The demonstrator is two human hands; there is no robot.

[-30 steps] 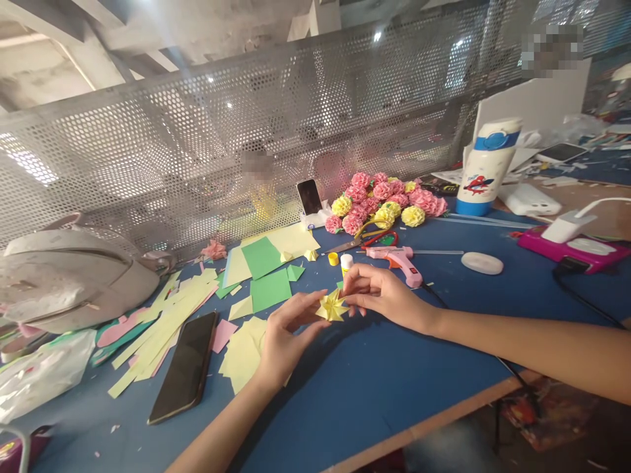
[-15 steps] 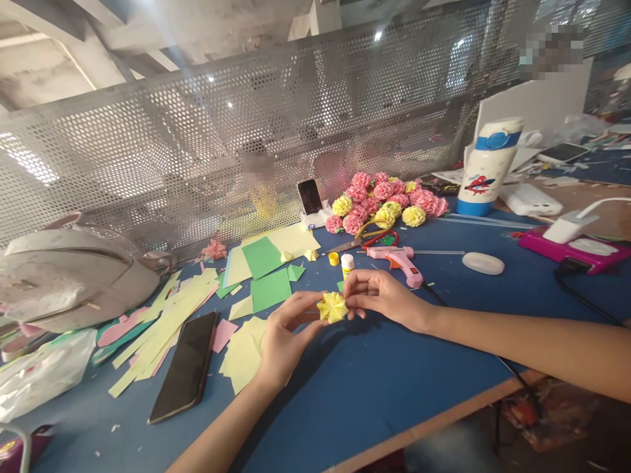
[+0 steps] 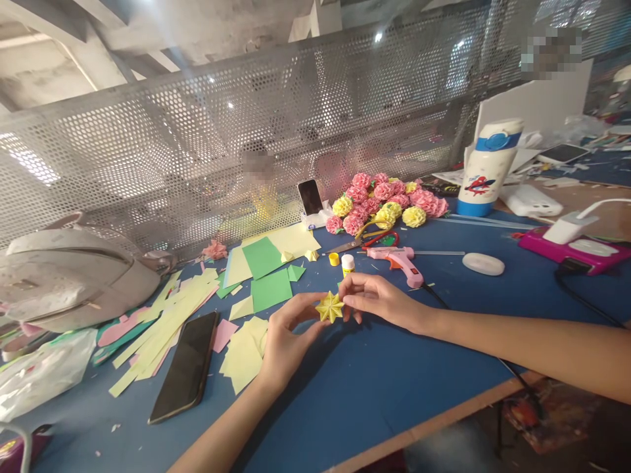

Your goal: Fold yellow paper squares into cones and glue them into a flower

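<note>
Between my two hands, a little above the blue table, is a yellow folded paper star (image 3: 329,307) with pleated points. My left hand (image 3: 290,328) is closed on its left side, thumb below and fingers above. On the star's right edge, the fingertips of my right hand (image 3: 377,299) are pinched together. Just beyond that hand stands a glue stick (image 3: 348,265), with its yellow cap (image 3: 334,259) off to the left. A pink glue gun (image 3: 401,263) lies behind my right hand, and red-handled scissors (image 3: 367,240) lie farther back.
Pink and yellow paper flowers (image 3: 384,200) are heaped at the back. Green paper (image 3: 271,290), pale yellow strips (image 3: 165,335) and a black phone (image 3: 185,368) lie to the left. A bottle (image 3: 486,171) and a magenta power strip (image 3: 572,248) stand on the right. A perforated metal screen (image 3: 197,157) rises behind.
The paper star has turned slightly and its points show more sharply spread. My right hand has shifted a little to the left against its edge; my left hand has hardly moved.
</note>
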